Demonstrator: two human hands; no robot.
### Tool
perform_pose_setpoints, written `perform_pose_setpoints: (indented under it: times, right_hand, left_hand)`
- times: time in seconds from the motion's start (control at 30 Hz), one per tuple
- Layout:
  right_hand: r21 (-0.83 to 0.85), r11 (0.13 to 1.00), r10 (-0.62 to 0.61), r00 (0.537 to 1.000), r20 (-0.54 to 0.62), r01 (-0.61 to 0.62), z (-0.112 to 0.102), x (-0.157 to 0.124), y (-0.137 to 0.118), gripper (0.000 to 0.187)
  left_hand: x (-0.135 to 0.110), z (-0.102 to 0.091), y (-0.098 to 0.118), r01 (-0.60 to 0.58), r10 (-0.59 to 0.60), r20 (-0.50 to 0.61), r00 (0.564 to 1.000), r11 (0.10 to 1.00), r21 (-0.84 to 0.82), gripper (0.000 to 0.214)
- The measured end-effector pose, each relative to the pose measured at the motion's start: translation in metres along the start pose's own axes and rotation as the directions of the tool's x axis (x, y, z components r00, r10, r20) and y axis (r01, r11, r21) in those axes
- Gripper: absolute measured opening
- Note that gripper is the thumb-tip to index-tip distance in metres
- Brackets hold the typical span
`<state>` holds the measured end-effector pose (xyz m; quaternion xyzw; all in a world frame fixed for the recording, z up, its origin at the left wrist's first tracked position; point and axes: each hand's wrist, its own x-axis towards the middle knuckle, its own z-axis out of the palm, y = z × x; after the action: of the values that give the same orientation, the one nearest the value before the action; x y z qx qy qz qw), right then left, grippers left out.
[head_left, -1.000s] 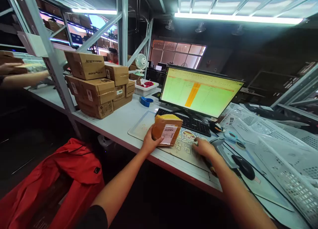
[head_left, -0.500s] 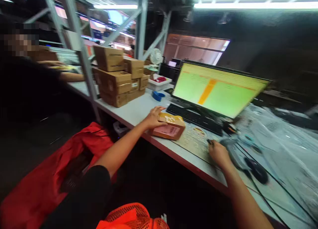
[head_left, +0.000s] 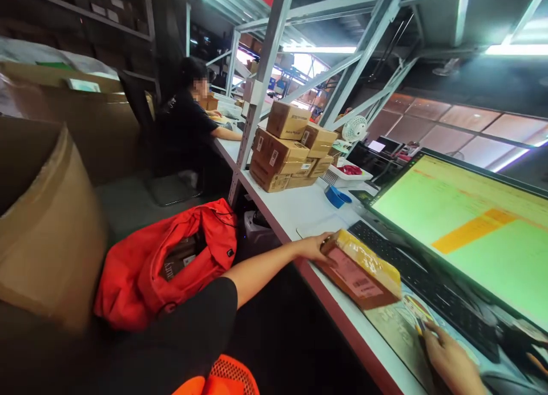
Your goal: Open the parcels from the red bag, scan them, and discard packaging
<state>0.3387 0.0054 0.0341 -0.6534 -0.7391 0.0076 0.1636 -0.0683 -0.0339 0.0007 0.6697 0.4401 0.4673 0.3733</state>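
Box [head_left: 357,269]: at desk [head_left: 299,212] edge, underside hidden from me.
Left hand [head_left: 314,248]: gripping box's end, partly out of sight.
Right hand [head_left: 447,352]: closed on slim thing [head_left: 420,326], I can't identify it.
Monitor [head_left: 475,229]: cut off right.

Left arm [head_left: 265,275] outstretched, bare below black sleeve [head_left: 205,303], crossing front edge of bench [head_left: 286,209]; left hand [head_left: 317,249] curled in a grip. Right hand [head_left: 443,349] over bench, pinched closed.

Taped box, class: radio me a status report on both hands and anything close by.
Left hand gripping taped box by one end. Right hand holding small object, too blurred to name. Keyboard close alongside box.
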Motion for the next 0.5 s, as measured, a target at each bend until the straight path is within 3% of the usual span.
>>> perform_pose_setpoints:
  times: [0.13,0.23,0.33,0.5]
  right_hand:
    - [0.304,0.937,0.131,0.981,0.142,-0.170,-0.034,-0.011,-0.059,0.053]
    - [0.422,0.892,0.117,0.985,0.126,-0.160,-0.053,-0.019,-0.101,0.059]
    - [0.401,0.913,0.043,0.995,0.092,-0.077,-0.060,-0.020,-0.122,0.069]
    - [0.220,0.975,-0.038,0.999,-0.020,0.041,-0.061,-0.018,-0.120,0.073]
  left_hand:
    - [0.001,-0.002,-0.009,-0.060,0.061,0.017,0.998,0.998,-0.026,0.125]
    - [0.001,-0.002,-0.014,-0.057,0.058,0.033,0.998,0.998,-0.030,0.129]
    - [-0.001,-0.003,-0.013,-0.089,0.090,0.024,0.996,0.995,-0.040,0.127]
    - [-0.007,-0.004,-0.008,-0.108,0.108,0.029,0.994,0.994,-0.030,0.128]
